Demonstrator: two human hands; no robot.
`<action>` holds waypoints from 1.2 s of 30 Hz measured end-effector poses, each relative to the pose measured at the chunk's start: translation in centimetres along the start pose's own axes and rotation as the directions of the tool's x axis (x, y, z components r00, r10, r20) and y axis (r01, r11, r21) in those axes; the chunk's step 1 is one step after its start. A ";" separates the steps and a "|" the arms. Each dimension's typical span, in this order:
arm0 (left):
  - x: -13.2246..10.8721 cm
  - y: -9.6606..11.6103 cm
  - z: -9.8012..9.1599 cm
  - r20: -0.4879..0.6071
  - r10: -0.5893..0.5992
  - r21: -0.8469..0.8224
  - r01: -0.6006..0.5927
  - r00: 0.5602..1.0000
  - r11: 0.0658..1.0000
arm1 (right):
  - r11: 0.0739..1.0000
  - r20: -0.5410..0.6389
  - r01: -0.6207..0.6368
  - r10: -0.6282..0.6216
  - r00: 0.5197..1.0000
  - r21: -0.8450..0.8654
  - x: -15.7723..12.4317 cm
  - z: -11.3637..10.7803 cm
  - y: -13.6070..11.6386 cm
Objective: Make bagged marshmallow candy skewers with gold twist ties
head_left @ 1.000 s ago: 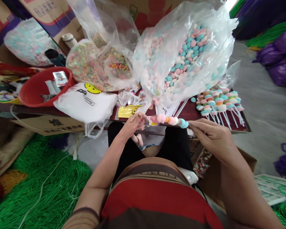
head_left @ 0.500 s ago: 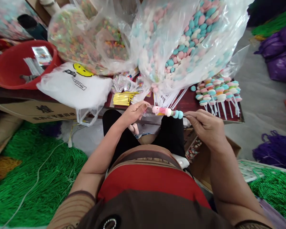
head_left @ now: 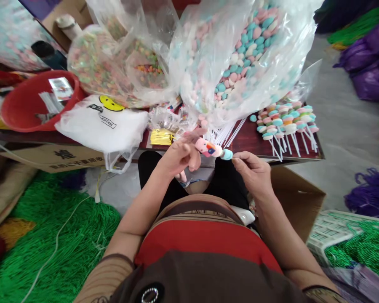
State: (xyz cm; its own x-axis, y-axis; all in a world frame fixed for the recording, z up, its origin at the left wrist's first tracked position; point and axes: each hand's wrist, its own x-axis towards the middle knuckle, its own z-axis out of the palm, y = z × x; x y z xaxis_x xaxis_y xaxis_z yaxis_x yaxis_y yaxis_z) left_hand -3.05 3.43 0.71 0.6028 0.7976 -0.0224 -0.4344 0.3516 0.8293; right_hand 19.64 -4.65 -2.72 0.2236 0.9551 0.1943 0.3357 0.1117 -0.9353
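Note:
Between my hands, over my lap, is a candy skewer [head_left: 212, 150] with pink, orange and blue sweets on a stick. My left hand [head_left: 178, 156] is closed round its pink end, which sits in a clear wrapper. My right hand [head_left: 252, 171] pinches the stick just past the blue sweet. Just beyond, on the dark red table [head_left: 249, 141], lie loose white sticks [head_left: 226, 133] and a row of finished candy skewers [head_left: 286, 121].
A big clear bag of pastel sweets [head_left: 240, 59] and another of small coloured candies [head_left: 113, 67] stand on the table. A red basin [head_left: 34, 103], a white smiley bag [head_left: 101, 122], gold twist ties [head_left: 161, 136], a cardboard box [head_left: 298, 198] at right, green netting [head_left: 50, 235] on the floor.
The hands have drawn closer together and the skewer looks shorter between them, tilted down to the right. The left hand has slid over the pink end. The camera shifted a little.

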 end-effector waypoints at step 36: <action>1.3 -1.3 3.0 -0.396 0.284 0.052 -0.288 0.873 0.956 | 0.999 -0.156 -0.024 0.017 0.988 -0.043 -2.3 5.8 -0.1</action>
State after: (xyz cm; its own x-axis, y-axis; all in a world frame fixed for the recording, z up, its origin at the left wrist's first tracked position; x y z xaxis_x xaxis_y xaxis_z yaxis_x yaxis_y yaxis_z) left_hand 0.29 2.55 1.26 0.1380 0.9904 -0.0046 -0.5540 0.0810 0.8286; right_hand 13.76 -5.27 -4.80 0.3689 0.9024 0.2225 0.3697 0.0772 -0.9259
